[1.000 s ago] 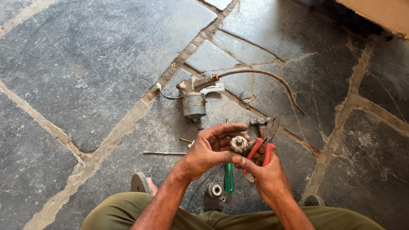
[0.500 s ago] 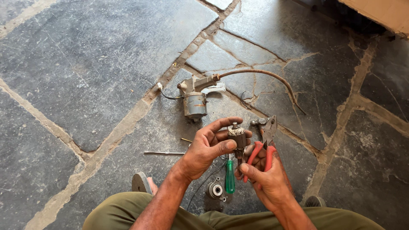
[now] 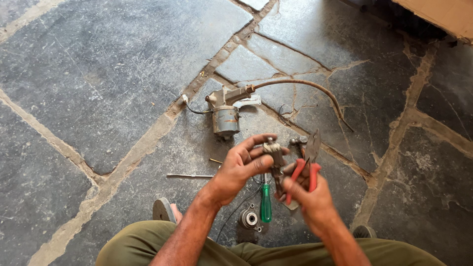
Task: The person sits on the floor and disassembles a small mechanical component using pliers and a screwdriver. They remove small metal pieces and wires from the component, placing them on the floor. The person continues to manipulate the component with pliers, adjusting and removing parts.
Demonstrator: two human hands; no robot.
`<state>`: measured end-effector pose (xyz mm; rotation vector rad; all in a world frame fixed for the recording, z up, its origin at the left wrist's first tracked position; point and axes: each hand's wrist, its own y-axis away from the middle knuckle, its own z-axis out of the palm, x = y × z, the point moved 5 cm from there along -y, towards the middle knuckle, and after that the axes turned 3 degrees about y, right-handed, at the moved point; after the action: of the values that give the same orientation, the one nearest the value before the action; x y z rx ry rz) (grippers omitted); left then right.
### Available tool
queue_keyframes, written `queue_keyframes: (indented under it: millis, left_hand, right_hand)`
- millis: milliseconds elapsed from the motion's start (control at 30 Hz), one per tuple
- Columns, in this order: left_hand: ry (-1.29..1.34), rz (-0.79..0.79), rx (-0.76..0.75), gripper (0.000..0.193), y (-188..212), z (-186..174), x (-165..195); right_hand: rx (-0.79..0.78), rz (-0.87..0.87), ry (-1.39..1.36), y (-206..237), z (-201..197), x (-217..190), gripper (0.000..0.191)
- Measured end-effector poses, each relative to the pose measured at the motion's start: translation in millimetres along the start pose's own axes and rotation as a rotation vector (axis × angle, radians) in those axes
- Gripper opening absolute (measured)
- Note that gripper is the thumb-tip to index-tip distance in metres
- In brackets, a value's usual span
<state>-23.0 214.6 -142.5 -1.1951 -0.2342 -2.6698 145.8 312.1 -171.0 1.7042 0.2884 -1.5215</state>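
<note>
Over the stone floor [image 3: 98,74], the left hand [image 3: 236,172] pinches a small metal part [image 3: 272,149]; the right hand [image 3: 310,199] grips red-handled pliers [image 3: 305,165]. A slipping jaw could nip fingers or drop the part beside the green screwdriver [image 3: 266,202], short of the motor [image 3: 225,116].

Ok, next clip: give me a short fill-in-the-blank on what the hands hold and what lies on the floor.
1. The right hand holds pliers with ____ handles.
2. The left hand grips a small ____ part.
3. The screwdriver on the stone floor has a ____ handle.
4. A curved hose runs from the grey motor towards the ____ of the picture.

Missing words: red; metal; green; right
</note>
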Motion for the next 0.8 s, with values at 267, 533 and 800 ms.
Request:
queue_keyframes:
  millis: [267, 533, 800]
  left_hand:
    - [-0.906, -0.375, 0.411, 0.057, -3, -42, -22]
    - [-1.172, -0.279, 0.328, 0.069, 0, -42, -26]
    - [-1.102, -0.110, 0.276, 0.067, -2, -35, -23]
  right_hand:
    - [0.181, 0.164, 0.850, -43, -35, 37, 0.052]
    - [0.109, 0.053, 1.362, -39, -22, 57, 0.053]
    - [0.007, 0.015, 1.424, -26, -12, 42, 0.063]
